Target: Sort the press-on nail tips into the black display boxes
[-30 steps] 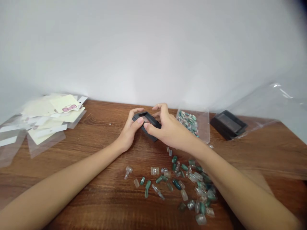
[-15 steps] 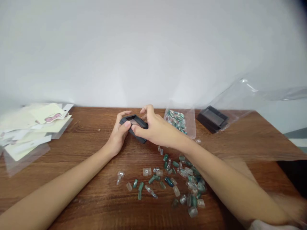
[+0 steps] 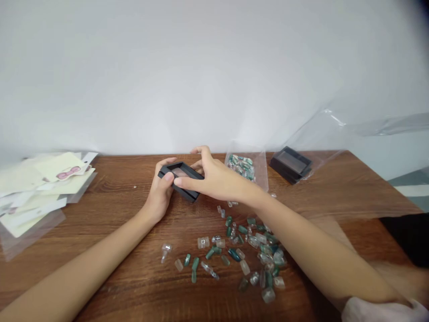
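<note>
My left hand [image 3: 158,192] is closed round the left end of a small black box with a clear window [image 3: 185,191], its thumb on the near edge. The box is tilted above the wooden table. My right hand [image 3: 214,181] is at the box's right end, its thumb laid across the front and its index finger raised; the other fingers are partly hidden behind the box. Loose green and clear false nails [image 3: 234,255] lie scattered under my right forearm. More false nails fill a clear plastic tray [image 3: 262,174] just beyond my right wrist.
A second black windowed box [image 3: 291,164] stands at the back right, against a clear plastic bag [image 3: 321,127]. Pale cards and clear sleeves [image 3: 43,188] are piled on the left. Behind the wooden table [image 3: 114,192] rises a plain wall [image 3: 167,80].
My right thumb has slid left along the box, and the right index finger sticks out further. The view has shifted slightly; both hands still hold the box in nearly the same place.
</note>
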Available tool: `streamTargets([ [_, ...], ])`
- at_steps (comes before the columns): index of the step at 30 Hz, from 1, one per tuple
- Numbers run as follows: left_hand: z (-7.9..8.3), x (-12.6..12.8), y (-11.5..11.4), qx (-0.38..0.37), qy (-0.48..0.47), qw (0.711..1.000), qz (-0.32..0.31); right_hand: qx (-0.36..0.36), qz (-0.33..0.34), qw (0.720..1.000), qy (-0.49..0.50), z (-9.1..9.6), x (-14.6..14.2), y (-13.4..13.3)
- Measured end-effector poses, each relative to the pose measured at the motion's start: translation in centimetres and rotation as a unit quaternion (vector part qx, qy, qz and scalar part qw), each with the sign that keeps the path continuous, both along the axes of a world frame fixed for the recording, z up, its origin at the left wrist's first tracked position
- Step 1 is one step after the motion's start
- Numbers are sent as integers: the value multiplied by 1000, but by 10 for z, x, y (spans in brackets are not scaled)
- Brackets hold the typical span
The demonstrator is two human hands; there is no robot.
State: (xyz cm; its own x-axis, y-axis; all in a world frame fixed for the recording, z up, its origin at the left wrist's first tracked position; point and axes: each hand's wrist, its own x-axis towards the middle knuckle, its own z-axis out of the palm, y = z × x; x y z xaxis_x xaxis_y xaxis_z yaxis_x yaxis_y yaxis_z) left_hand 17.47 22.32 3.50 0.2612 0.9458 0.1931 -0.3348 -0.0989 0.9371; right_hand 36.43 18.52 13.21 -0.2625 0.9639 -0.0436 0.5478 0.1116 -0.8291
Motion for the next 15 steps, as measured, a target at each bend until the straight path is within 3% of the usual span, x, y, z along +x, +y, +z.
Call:
streamTargets([
  [8, -7, -3, 2, 60, 55, 996, 45, -19, 69, 993, -93, 22, 21, 1],
  [15, -4, -3, -6, 101, 57, 993, -3, -37, 82, 995, -36, 31, 36, 2],
])
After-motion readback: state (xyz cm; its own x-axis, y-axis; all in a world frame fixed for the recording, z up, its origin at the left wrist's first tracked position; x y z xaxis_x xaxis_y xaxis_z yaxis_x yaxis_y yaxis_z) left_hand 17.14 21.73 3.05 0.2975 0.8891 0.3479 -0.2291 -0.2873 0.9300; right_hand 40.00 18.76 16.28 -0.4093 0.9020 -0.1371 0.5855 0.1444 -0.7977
